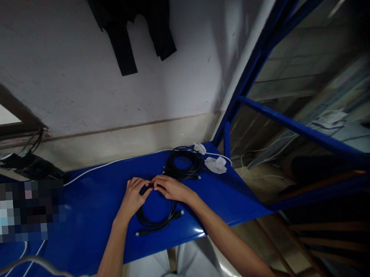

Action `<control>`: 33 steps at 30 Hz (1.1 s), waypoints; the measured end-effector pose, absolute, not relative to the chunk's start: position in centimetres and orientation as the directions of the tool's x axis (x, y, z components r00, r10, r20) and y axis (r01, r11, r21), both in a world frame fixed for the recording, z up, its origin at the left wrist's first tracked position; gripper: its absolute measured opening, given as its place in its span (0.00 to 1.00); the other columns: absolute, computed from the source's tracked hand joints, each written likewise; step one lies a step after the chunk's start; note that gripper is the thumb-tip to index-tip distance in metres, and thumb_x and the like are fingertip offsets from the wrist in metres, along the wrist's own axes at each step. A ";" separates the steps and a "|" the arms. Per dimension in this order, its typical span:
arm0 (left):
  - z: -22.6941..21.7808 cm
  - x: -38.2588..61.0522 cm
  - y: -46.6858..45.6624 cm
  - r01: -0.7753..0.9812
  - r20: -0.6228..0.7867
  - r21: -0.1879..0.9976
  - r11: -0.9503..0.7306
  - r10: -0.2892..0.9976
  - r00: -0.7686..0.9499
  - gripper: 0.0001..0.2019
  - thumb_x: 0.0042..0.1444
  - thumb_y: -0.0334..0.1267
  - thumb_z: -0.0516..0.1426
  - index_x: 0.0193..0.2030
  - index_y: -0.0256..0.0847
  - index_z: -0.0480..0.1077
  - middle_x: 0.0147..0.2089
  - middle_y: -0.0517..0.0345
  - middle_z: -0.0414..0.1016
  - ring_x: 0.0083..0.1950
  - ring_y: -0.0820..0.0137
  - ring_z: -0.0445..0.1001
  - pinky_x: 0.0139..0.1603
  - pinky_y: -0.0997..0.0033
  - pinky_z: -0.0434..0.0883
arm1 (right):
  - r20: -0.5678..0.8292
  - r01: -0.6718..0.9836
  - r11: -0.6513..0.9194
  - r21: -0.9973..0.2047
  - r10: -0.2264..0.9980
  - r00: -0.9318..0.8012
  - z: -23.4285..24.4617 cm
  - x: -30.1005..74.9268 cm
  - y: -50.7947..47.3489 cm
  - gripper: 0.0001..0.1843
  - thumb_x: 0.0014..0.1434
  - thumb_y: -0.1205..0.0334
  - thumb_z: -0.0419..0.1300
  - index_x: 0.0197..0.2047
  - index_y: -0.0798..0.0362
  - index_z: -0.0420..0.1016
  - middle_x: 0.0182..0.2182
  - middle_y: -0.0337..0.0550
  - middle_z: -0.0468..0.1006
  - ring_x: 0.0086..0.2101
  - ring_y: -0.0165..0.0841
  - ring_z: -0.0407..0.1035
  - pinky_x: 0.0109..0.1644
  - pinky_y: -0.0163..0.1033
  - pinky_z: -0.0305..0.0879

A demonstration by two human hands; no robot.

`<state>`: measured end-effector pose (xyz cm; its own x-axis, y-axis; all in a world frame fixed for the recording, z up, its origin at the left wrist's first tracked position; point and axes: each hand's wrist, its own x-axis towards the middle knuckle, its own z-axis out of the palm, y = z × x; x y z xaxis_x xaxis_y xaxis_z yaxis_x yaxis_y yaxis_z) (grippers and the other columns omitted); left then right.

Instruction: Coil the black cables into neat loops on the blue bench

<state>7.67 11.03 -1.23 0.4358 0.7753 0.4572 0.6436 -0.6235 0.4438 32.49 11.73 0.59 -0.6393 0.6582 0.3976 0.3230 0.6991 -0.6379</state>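
A coiled black cable [157,222] lies on the blue table [91,208] in front of me, both plug ends sticking out at its near side. My left hand [133,197] and my right hand [171,187] meet at the coil's far edge, fingers pinched closed on the cable there. A second black cable coil [183,164] lies just beyond my right hand, untouched.
White crumpled pieces [216,164] and a white cord [110,164] lie at the table's far edge. A dark device [28,164] sits at far left by the wall. White cables [29,263] cross the near left corner. A blue metal frame [285,123] rises at right.
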 end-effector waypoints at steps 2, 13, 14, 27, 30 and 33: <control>-1.1 7.7 11.0 0.648 0.460 0.434 -0.626 0.772 0.438 0.05 0.70 0.40 0.65 0.50 0.46 0.78 0.48 0.54 0.83 0.54 0.57 0.76 0.55 0.54 0.66 | 0.397 0.356 0.710 -0.607 0.660 -0.638 0.5 32.5 11.8 0.05 0.75 0.66 0.59 0.48 0.51 0.77 0.53 0.52 0.82 0.52 0.41 0.77 0.62 0.46 0.72; -0.9 7.7 10.7 0.639 0.466 0.423 -0.642 0.759 0.455 0.05 0.72 0.41 0.63 0.51 0.48 0.80 0.50 0.53 0.83 0.55 0.58 0.75 0.57 0.53 0.67 | 0.386 0.394 0.690 -0.608 0.690 -0.613 0.3 32.5 11.8 0.03 0.75 0.65 0.60 0.48 0.51 0.76 0.47 0.49 0.84 0.49 0.40 0.78 0.61 0.46 0.72; -0.9 7.7 10.7 0.639 0.472 0.423 -0.643 0.758 0.450 0.05 0.72 0.41 0.63 0.51 0.49 0.80 0.50 0.54 0.83 0.55 0.58 0.75 0.57 0.53 0.67 | 0.386 0.391 0.682 -0.618 0.697 -0.605 0.3 32.5 11.8 0.03 0.75 0.64 0.61 0.49 0.51 0.76 0.47 0.49 0.84 0.49 0.40 0.78 0.61 0.46 0.72; -0.5 7.8 10.6 0.645 0.513 0.425 -0.635 0.756 0.407 0.08 0.74 0.44 0.61 0.54 0.48 0.80 0.51 0.52 0.81 0.54 0.59 0.77 0.58 0.53 0.69 | 0.407 0.229 0.570 -0.789 0.765 -0.499 0.1 32.2 12.1 0.08 0.76 0.60 0.61 0.49 0.51 0.81 0.47 0.48 0.85 0.48 0.39 0.80 0.59 0.46 0.75; -0.6 7.8 10.7 0.641 0.516 0.431 -0.635 0.756 0.403 0.08 0.74 0.43 0.60 0.54 0.48 0.80 0.51 0.51 0.81 0.55 0.58 0.77 0.59 0.53 0.70 | 0.360 0.199 0.498 -0.844 0.801 -0.479 -0.2 32.1 12.2 0.09 0.75 0.57 0.62 0.49 0.52 0.82 0.42 0.46 0.85 0.43 0.37 0.80 0.56 0.44 0.76; -0.7 7.7 10.8 0.639 0.512 0.438 -0.633 0.760 0.402 0.08 0.74 0.42 0.61 0.54 0.49 0.80 0.51 0.52 0.81 0.54 0.59 0.78 0.59 0.53 0.70 | 0.343 0.148 0.457 -0.877 0.811 -0.474 -0.5 32.0 12.3 0.10 0.74 0.55 0.63 0.49 0.53 0.82 0.42 0.46 0.86 0.42 0.36 0.80 0.54 0.43 0.76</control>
